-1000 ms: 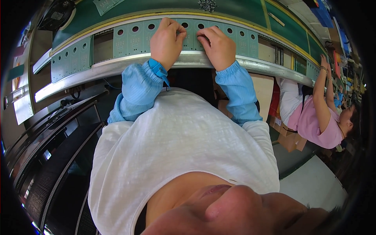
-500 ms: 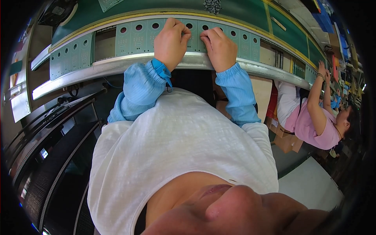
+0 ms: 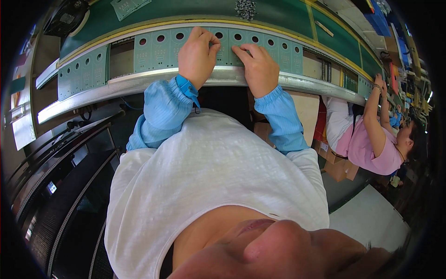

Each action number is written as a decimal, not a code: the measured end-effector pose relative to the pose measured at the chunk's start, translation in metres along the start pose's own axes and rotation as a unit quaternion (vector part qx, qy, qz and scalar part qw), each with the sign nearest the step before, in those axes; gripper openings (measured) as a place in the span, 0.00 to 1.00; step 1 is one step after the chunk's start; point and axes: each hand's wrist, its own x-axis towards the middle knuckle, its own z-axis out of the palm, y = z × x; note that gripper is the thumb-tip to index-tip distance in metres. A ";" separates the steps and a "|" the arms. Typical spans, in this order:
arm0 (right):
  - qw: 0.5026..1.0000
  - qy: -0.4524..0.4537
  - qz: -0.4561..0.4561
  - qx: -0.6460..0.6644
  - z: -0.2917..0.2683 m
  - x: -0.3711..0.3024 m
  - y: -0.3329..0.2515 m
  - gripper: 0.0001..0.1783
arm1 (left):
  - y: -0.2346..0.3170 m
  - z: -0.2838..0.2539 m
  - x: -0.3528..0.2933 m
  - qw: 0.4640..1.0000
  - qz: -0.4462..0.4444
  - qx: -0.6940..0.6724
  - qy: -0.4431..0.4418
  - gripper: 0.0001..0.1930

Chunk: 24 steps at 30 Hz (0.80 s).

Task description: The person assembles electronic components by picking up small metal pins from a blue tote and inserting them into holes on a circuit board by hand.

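Observation:
A long panel of pale green circuit boards (image 3: 160, 55), with a row of round holes along its far edge, lies in the metal rails in front of me. My left hand (image 3: 197, 58) is over the panel's middle, its thumb and fingers drawn together in a pinch. To its right, my right hand (image 3: 261, 67) has its thumb and forefinger tips brought close together just above the boards. Anything between the fingertips of either hand is too small or hidden to make out. Blue elastic sleeves cover both forearms, and a blue strap circles my left wrist.
A second green board panel (image 3: 83, 74) sits farther left in the rails. Beyond the near metal rail (image 3: 223, 78), a heap of small metal parts (image 3: 245, 9) rests on the green bench. A co-worker in a pink top (image 3: 371, 149) works at the far right.
The whole view has shifted slightly. Against the boards, my right hand has drawn back a little toward me; my left hand has kept almost the same place.

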 end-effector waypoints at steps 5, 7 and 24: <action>0.998 -0.043 -0.014 -0.041 -0.005 0.008 0.001 0.16 | -0.004 0.001 -0.001 1.000 -0.002 -0.003 -0.003 0.04; 0.993 -0.064 -0.042 0.086 -0.003 0.026 0.033 0.12 | -0.004 0.001 -0.001 1.000 -0.006 -0.012 -0.006 0.03; 0.994 0.087 0.061 -0.038 0.057 0.100 0.121 0.06 | 0.008 0.008 0.001 0.996 -0.004 0.083 -0.022 0.03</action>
